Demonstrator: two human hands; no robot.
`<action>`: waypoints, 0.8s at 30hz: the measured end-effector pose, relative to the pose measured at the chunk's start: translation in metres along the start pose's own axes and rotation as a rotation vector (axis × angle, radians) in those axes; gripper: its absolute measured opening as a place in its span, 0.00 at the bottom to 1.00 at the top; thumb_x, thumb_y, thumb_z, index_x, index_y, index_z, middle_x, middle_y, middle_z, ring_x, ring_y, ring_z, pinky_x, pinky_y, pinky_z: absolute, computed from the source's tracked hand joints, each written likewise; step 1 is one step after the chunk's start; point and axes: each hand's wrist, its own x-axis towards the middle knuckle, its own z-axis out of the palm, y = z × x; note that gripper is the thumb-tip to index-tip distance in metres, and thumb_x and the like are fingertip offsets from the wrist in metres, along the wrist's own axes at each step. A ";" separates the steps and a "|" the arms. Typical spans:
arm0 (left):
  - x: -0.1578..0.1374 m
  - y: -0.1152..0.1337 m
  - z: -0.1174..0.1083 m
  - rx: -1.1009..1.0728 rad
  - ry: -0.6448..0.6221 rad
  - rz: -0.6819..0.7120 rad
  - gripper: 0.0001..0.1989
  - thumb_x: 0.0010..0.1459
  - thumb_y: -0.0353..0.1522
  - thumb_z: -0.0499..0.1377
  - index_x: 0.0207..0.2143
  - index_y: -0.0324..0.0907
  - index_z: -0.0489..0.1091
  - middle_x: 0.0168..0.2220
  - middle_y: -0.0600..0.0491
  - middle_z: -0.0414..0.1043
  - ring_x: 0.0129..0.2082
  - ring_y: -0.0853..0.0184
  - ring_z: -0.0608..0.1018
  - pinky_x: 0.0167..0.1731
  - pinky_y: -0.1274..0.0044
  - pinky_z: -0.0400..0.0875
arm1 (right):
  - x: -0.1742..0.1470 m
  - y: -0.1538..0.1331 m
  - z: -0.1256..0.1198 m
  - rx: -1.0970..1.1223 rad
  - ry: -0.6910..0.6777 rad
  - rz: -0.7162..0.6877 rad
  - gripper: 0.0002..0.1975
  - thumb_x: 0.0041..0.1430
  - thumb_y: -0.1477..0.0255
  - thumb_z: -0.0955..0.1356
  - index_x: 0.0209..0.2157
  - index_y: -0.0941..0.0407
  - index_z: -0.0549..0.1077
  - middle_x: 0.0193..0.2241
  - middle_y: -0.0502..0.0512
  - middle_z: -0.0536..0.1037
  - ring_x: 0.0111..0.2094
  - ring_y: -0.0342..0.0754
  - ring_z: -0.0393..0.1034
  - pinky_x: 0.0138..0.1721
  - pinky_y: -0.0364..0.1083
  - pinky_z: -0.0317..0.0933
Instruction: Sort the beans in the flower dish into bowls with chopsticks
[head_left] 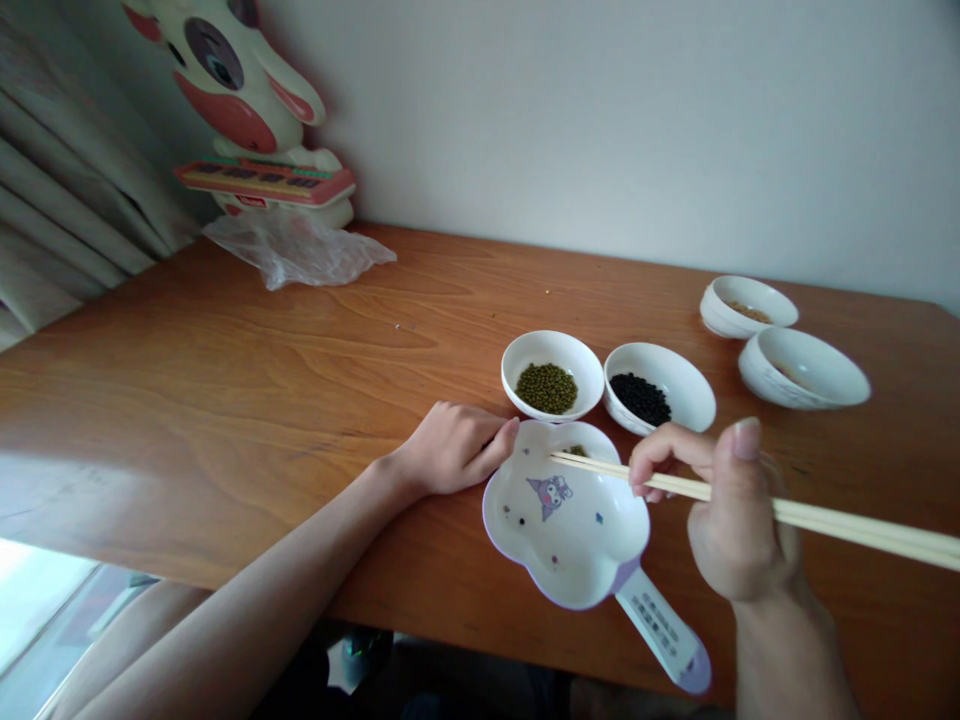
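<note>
My right hand [739, 510] is closed round a pair of chopsticks [840, 521], their tips low over a white flower-shaped dish with a handle [577, 540]. A few green beans [576, 451] lie inside the dish near its far edge, close to the tips. The dish has a purple rim and a printed cartoon figure. My left hand [461, 445] lies on the table with curled fingers, its thumb at the dish's left rim. Just behind the dish stand a white bowl [551, 345] of green beans [547, 388] and another white bowl [690, 390] of black beans [640, 398].
Two more white bowls stand at the right: the rear bowl [716, 315] holds tan grains, the nearer bowl [825, 370] a little brownish matter. At the back left are a toy cow with a keyboard [266, 185] and a clear plastic bag [300, 250]. A wall closes off the wooden table [247, 380].
</note>
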 end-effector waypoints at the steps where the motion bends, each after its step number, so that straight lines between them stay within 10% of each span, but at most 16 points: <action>1: 0.000 0.000 0.000 -0.003 0.004 0.003 0.24 0.76 0.39 0.43 0.27 0.42 0.65 0.27 0.54 0.75 0.24 0.71 0.69 0.27 0.73 0.52 | 0.000 -0.002 -0.002 0.013 0.008 0.010 0.42 0.71 0.45 0.45 0.24 0.53 0.75 0.21 0.55 0.74 0.26 0.50 0.68 0.29 0.49 0.58; 24: 0.001 -0.001 0.000 -0.006 0.006 0.021 0.25 0.76 0.38 0.43 0.26 0.42 0.65 0.26 0.54 0.73 0.24 0.71 0.69 0.27 0.73 0.53 | -0.003 0.003 -0.007 -0.034 -0.099 0.051 0.42 0.70 0.44 0.43 0.27 0.52 0.74 0.23 0.53 0.74 0.27 0.49 0.68 0.31 0.50 0.58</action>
